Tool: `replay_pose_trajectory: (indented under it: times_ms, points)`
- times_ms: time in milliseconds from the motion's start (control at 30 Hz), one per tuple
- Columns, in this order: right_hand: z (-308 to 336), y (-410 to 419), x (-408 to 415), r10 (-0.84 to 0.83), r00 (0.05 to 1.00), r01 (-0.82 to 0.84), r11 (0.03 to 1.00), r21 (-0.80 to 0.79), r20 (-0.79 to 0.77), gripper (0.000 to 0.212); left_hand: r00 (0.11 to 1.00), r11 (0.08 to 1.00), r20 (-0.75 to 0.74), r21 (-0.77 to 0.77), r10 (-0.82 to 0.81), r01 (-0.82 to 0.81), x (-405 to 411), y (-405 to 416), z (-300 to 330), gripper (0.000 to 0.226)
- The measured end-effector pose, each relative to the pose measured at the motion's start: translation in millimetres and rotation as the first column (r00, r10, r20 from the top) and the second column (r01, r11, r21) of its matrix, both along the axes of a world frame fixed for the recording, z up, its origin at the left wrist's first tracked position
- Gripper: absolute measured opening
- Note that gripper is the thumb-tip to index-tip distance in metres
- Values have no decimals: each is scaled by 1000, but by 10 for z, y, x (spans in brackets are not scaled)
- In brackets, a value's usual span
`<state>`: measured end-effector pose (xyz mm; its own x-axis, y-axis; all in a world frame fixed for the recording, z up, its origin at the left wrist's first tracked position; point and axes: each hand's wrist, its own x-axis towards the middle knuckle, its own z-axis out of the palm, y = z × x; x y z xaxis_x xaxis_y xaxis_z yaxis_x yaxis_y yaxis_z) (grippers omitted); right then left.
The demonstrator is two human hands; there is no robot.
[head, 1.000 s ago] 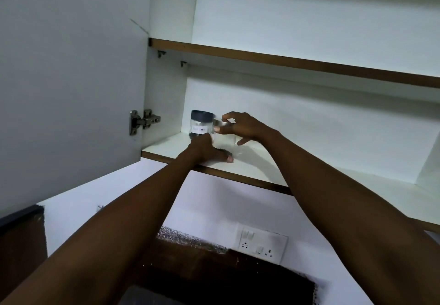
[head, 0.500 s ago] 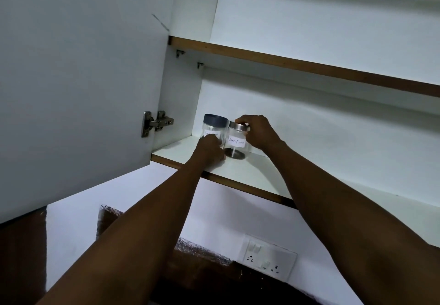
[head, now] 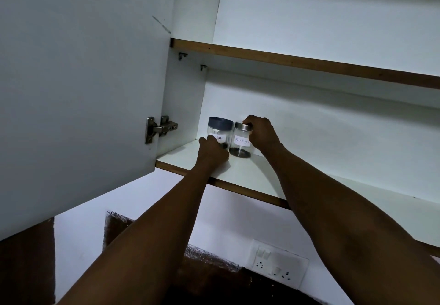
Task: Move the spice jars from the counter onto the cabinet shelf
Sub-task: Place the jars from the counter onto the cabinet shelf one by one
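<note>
White cabinet walls [head: 309,31] fill most of the view, with the door [head: 78,85] swung open on the left and a metal hinge [head: 159,128] showing at its edge. Two shelves run across inside, each with a brown front edge; the upper shelf [head: 297,63] is seen from below. Both jars stand upright on the lower shelf [head: 252,173], in its back left corner, side by side and touching or nearly so.

The left jar [head: 220,131] is clear with a dark blue lid and a white paper label, partly hidden, on which "Pepper" can be read. A small dark heap lies at its bottom. The right jar [head: 241,139] is clear with a silver lid and a label reading "Black Pepper"; it too is mostly empty, with a thin dark layer at the base.

The left hand [head: 212,153] rests on the shelf with its fingers curled against the lower front of the blue-lidded jar. The right hand [head: 262,135] is closed around the silver lid and upper side of the other jar.

Below the cabinet, a white wall carries a switch and socket plate [head: 277,266].
</note>
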<state>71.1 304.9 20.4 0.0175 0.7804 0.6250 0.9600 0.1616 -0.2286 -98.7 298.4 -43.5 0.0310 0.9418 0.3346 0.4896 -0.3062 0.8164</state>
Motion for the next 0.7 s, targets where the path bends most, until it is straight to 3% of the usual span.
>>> replay_pose_trajectory:
  times_ms: [433, 533, 600, 633, 700]
  points:
    - [19, -2, -27, 0, 1000, -1, 1000, -26, -16, 52, 999, 999, -18, 9, -32, 32, -17, 12, 69, 50]
    - [16, -126, -147, -49, 996, 59, 991, -123, 78, 88, 998, 994, -59, 108, -2, 8, -23, -102, 100, 33]
    - [-64, -367, -289, -49, 999, 49, 994, -100, 4, 112, 990, 985, -142, 167, -15, 39, 15, -303, 102, 24]
    - [-117, -525, -386, -23, 999, 20, 998, -57, -37, 112, 981, 978, -194, 202, -21, 61, 32, -403, 108, 21]
    - [-291, -898, -585, 60, 994, -58, 998, 24, -95, 87, 963, 947, -270, 311, 1, 86, 59, -661, 30, 13]
